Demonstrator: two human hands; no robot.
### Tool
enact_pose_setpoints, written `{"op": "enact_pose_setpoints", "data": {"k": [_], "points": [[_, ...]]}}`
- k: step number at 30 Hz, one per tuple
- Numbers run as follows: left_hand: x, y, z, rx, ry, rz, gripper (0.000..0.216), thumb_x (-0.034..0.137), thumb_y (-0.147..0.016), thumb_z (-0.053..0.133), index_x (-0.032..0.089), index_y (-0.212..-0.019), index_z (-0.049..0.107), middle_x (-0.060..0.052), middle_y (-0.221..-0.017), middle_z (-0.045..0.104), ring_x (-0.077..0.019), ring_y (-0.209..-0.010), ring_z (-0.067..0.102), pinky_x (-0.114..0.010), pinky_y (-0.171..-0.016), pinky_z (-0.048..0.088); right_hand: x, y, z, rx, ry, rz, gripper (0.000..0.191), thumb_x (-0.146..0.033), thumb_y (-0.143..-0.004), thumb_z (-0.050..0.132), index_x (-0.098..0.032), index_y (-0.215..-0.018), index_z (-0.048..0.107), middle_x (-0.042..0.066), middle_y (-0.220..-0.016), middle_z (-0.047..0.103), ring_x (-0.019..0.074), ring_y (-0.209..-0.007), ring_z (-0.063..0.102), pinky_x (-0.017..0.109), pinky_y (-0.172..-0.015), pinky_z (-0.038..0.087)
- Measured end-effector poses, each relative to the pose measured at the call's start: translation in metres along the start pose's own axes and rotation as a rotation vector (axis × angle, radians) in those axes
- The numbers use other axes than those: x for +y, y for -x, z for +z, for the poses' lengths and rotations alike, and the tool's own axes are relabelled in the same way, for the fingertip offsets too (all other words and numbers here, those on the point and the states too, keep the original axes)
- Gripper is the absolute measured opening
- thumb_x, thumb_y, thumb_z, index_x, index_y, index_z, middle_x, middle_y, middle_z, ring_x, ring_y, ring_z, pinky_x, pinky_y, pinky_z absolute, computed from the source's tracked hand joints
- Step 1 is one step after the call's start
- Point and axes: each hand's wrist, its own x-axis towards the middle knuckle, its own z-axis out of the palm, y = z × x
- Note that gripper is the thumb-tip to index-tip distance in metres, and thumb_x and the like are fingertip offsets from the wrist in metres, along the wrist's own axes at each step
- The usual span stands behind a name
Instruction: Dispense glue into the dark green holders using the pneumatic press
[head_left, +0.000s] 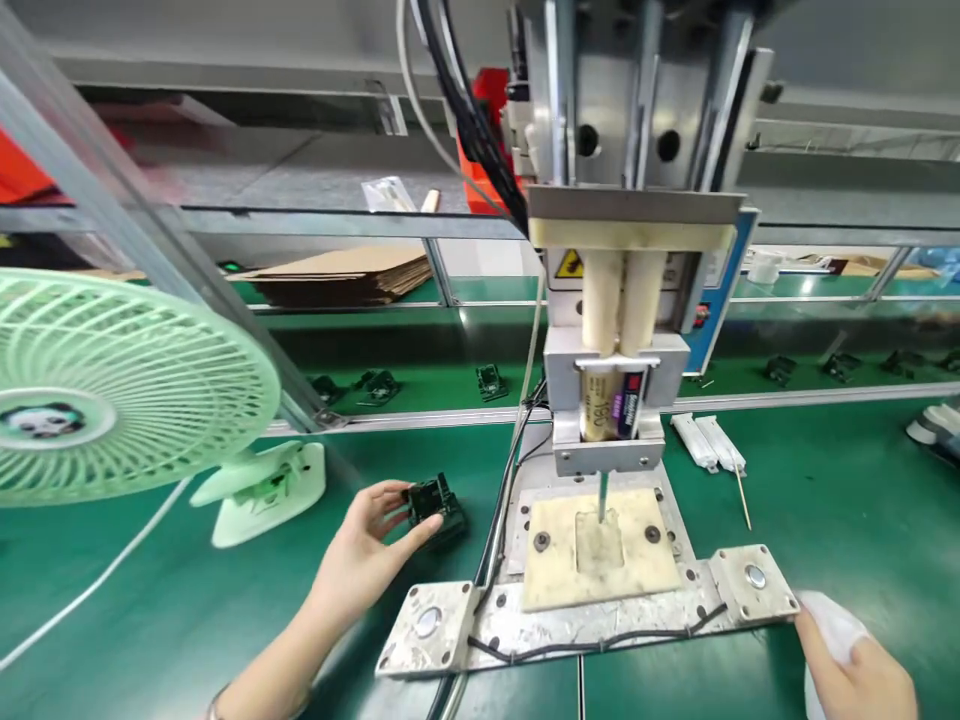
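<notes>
My left hand [375, 540] is closed around a small black plastic housing [433, 500], thumb in front and fingers behind, left of the dispensing press. At the lower right my right hand [855, 665] grips a white cloth or tissue [829, 630] beside the press's right button block. Between the hands stands the press, its two-part adhesive cartridge [611, 400] mounted upright with a thin nozzle [603, 497] pointing down. Below the nozzle lies a cream fixture plate [540, 575] with a shallow recess. Two metal button blocks, left [429, 625] and right [754, 580], flank the base.
A green fan [150, 390] stands at left. Two white tubes [709, 443] and a thin wooden stick [744, 500] lie right of the press. More black housings [491, 381] sit on the green strip behind. Cables [499, 530] run down the press's left side. Cardboard sheets [345, 272] are stacked farther back.
</notes>
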Motion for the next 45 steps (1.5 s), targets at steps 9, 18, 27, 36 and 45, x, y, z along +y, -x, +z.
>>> {"op": "enact_pose_setpoints", "data": {"k": [9, 18, 27, 36, 45], "points": [[0.108, 0.07, 0.075, -0.725, 0.304, -0.511, 0.075, 0.028, -0.044, 0.096, 0.023, -0.108, 0.058, -0.006, -0.1, 0.068, -0.0239, -0.096, 0.068, -0.033, -0.081, 0.055, -0.022, 0.006, 0.004, 0.174, -0.101, -0.113, 0.046, -0.068, -0.072, 0.052, -0.027, -0.05, 0.06, 0.014, -0.074, 0.072, 0.0341, -0.079, 0.071, 0.039, -0.069, 0.056], [0.105, 0.047, 0.123, -0.736, 0.3, -0.325, 0.077, 0.031, -0.046, 0.097, 0.018, -0.11, 0.057, -0.01, -0.11, 0.07, -0.0272, -0.11, 0.066, -0.041, -0.104, 0.045, -0.008, 0.002, 0.014, 0.127, -0.131, -0.188, 0.047, -0.064, -0.077, 0.054, -0.022, -0.068, 0.074, 0.014, -0.089, 0.076, 0.0333, -0.092, 0.072, 0.039, -0.082, 0.057], [0.094, 0.058, 0.132, -0.66, 0.231, -0.087, 0.082, 0.029, -0.049, 0.095, 0.021, -0.12, 0.056, -0.017, -0.132, 0.063, -0.0327, -0.131, 0.055, -0.048, -0.119, 0.033, 0.0, -0.005, 0.016, 0.088, -0.139, -0.168, 0.045, -0.063, -0.075, 0.059, -0.022, -0.07, 0.075, 0.013, -0.092, 0.076, 0.0331, -0.093, 0.072, 0.037, -0.08, 0.058], [0.067, 0.078, 0.051, -0.251, -0.206, -0.039, 0.075, 0.063, -0.07, 0.071, 0.028, -0.135, 0.055, -0.011, -0.141, 0.059, -0.0349, -0.095, 0.072, -0.044, -0.078, 0.058, -0.02, 0.006, -0.002, 0.053, -0.265, 0.119, 0.052, -0.071, -0.069, 0.065, -0.023, -0.049, 0.063, 0.011, -0.06, 0.067, 0.0284, -0.063, 0.067, 0.034, -0.055, 0.053], [0.008, 0.082, 0.009, -0.237, 0.081, -0.344, 0.075, 0.073, -0.067, 0.071, 0.023, -0.122, 0.064, -0.008, -0.111, 0.075, -0.0275, -0.093, 0.07, -0.031, -0.077, 0.056, -0.079, -0.018, 0.005, -0.202, -0.597, 0.204, 0.062, -0.065, -0.06, 0.078, -0.011, -0.089, 0.074, 0.01, -0.085, 0.076, 0.0297, -0.087, 0.071, 0.03, -0.071, 0.054]]}}
